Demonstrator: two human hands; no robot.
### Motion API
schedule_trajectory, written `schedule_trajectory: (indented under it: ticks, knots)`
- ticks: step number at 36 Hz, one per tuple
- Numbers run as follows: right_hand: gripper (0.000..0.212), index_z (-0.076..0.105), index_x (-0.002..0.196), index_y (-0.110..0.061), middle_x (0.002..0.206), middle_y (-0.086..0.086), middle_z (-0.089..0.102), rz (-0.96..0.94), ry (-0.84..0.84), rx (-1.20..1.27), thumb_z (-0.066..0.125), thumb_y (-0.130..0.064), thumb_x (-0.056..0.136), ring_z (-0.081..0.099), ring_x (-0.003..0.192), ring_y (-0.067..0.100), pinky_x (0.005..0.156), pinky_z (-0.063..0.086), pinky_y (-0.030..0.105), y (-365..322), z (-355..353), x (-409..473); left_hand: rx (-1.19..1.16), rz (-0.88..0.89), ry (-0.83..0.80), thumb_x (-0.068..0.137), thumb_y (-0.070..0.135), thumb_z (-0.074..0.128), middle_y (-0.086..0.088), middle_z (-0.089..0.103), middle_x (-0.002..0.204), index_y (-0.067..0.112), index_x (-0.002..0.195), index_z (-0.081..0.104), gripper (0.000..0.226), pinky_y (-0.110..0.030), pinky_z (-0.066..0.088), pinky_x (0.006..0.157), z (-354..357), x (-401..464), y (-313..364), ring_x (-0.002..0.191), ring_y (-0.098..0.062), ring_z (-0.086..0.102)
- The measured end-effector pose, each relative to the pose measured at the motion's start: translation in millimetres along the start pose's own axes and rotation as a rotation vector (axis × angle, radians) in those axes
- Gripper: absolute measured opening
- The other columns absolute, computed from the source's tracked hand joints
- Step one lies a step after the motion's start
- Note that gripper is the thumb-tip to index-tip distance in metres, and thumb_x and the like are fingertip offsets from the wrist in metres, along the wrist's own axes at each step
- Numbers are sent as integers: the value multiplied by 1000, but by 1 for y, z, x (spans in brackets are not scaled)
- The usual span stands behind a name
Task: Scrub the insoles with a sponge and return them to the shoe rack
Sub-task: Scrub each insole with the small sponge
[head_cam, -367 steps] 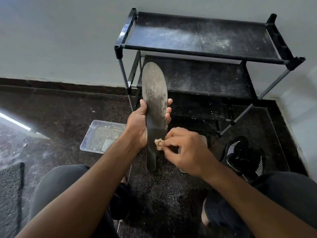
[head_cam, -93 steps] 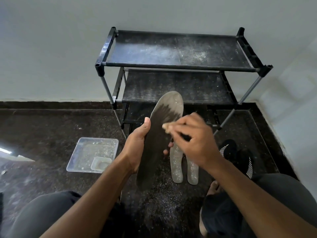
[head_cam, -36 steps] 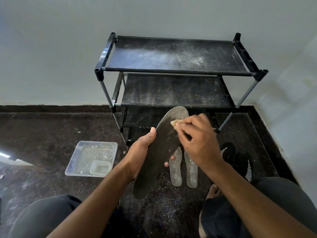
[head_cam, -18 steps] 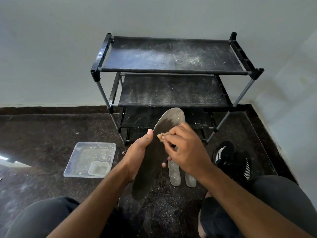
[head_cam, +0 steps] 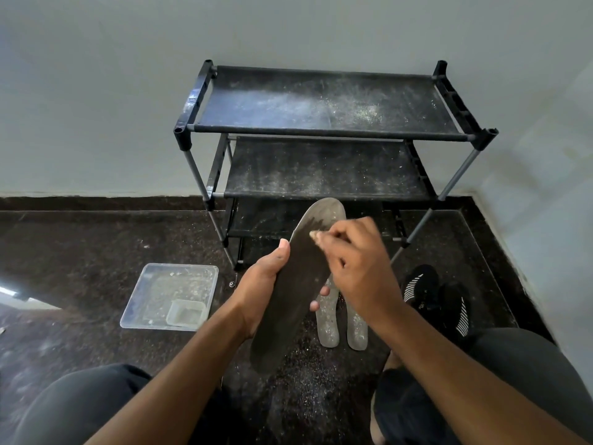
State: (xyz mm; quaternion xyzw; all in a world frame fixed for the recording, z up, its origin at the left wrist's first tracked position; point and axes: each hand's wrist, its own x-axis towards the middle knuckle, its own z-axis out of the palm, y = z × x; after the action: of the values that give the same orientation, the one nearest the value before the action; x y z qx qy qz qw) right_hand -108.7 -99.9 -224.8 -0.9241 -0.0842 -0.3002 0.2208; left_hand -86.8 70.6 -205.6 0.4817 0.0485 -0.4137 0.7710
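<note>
Mostly hidden sponge [head_cam: 313,235] in right hand [head_cam: 359,268], on insole [head_cam: 298,284]

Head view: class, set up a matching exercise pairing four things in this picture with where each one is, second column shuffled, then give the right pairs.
Column one:
1. sponge
2. dark insole
3. tray
4. pale insoles

Column two:
A. on the floor, left of the rack
B. gripped in the left hand
C. lying side by side on the floor
D. pinched in the right hand

Pairs: 1-D, 2-B, 3-A, 4-C
</note>
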Motion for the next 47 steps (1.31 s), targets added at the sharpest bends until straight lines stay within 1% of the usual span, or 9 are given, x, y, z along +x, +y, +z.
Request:
schedule_trajectory:
  ticks: [5, 12, 14, 18, 24, 30, 36, 42, 47]
  knots:
    - [17, 75, 111, -6, 94, 4, 61, -104, -84, 24, 66, -14, 98, 52, 91, 19, 74, 55, 31, -10, 6, -6, 34, 20, 35, 106, 54, 39, -23, 73, 109, 7, 129, 68, 60, -38, 59, 65, -3, 1, -2, 86, -29, 72]
    - [13, 75, 104, 1, 89, 8, 62, 87, 200, -65, 70, -7, 95, 53, 87, 23, 78, 44, 21, 19, -12, 15, 173, 10, -71, 107, 54, 33, -30, 67, 104, 9, 123, 71, 61, -38, 56, 66, 4, -3, -4, 88, -38, 62]
    - [13, 75, 105, 0, 92, 7, 63, 49, 166, -12, 69, -9, 97, 53, 89, 20, 83, 41, 16, 10, -8, 10, 195, 15, -72, 108, 54, 33, -31, 65, 108, 7, 128, 66, 61, -38, 55, 68, 4, -2, -5, 92, -40, 59]
    - [15, 74, 109, -1, 95, 6, 62, -77, 10, 37, 66, -10, 100, 54, 94, 21, 86, 48, 30, -7, 6, 0, 279, 48, -74, 109, 54, 31, -27, 67, 105, 7, 137, 56, 61, -40, 54, 72, 1, -1, -7, 86, -34, 67]
    - [19, 75, 113, -6, 92, 5, 61, 72, 136, -37, 68, -5, 96, 50, 90, 20, 77, 48, 29, 14, -6, 16, 315, 74, -111, 109, 50, 27, -20, 70, 97, 15, 139, 58, 56, -38, 54, 65, 3, -4, -6, 77, -28, 67]
    - [14, 74, 109, -1, 95, 6, 62, -69, 2, -5, 65, -4, 98, 54, 95, 21, 83, 50, 32, -1, 0, 6, 257, 68, -70, 109, 49, 31, -28, 68, 104, 12, 134, 60, 53, -38, 55, 64, 3, -2, -7, 82, -36, 67]
    - [11, 74, 103, -1, 90, 6, 59, 103, 141, -70, 67, -3, 94, 47, 90, 19, 75, 47, 29, 21, -12, 19, 287, 59, -108, 109, 51, 27, -32, 67, 94, 18, 128, 67, 55, -37, 54, 64, 5, -6, -4, 72, -34, 59]
    - [15, 74, 100, -1, 90, 5, 60, -12, 13, 3, 61, -8, 100, 50, 89, 20, 77, 49, 29, 5, -6, 11, 300, 65, -76, 109, 50, 28, -24, 71, 99, 13, 134, 61, 55, -38, 56, 64, 5, -7, -2, 78, -30, 69]
    - [8, 74, 96, 0, 86, 6, 59, 153, 140, -81, 68, -5, 94, 46, 87, 19, 71, 44, 28, 28, -14, 21, 312, 66, -101, 109, 49, 26, -25, 69, 92, 13, 135, 61, 56, -37, 55, 62, 9, -10, 0, 68, -25, 67]
